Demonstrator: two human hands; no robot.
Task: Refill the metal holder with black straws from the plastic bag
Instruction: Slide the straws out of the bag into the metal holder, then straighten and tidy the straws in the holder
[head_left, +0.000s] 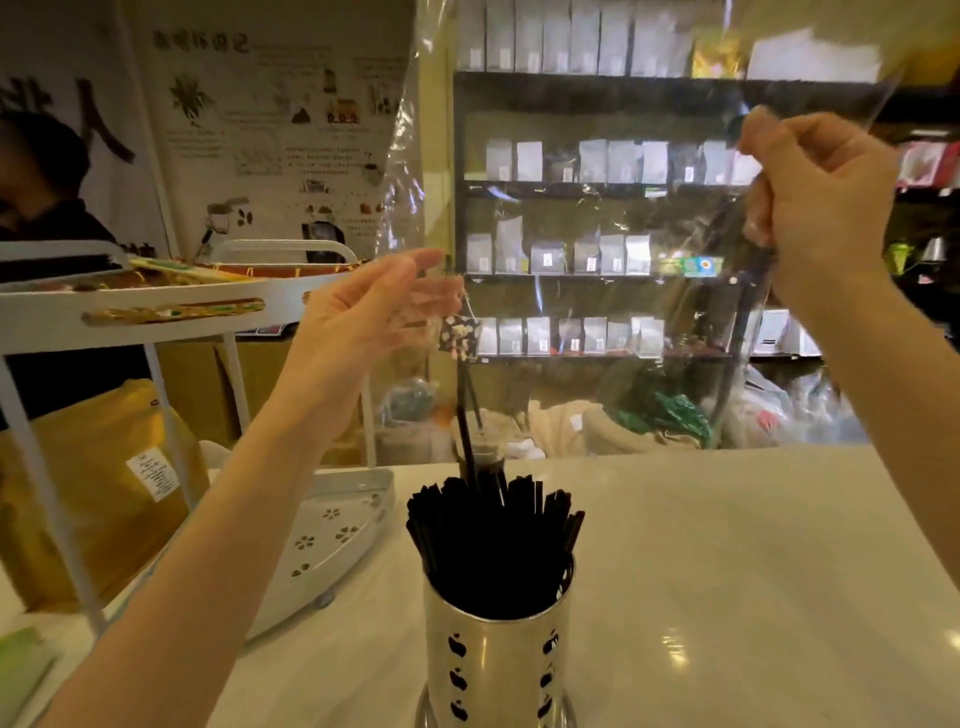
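A perforated metal holder (496, 654) stands on the white counter, low in the middle, packed with upright black straws (491, 540). Above it I hold a large clear plastic bag (587, 218) stretched out between both hands. My left hand (363, 312) pinches the bag's lower left corner, fingers spread, near a small patterned tag (460, 336). My right hand (815, 208) is raised at the upper right, closed on the bag's edge and a few black straws (748, 301) inside it. One or two straws (467, 415) hang from the bag down toward the holder.
A white two-tier rack (171, 306) with a perforated base stands at the left, a brown paper bag (104, 493) behind it. A person in black is at the far left. Dark shelves of white pouches (571, 249) fill the background beyond the white counter (727, 571).
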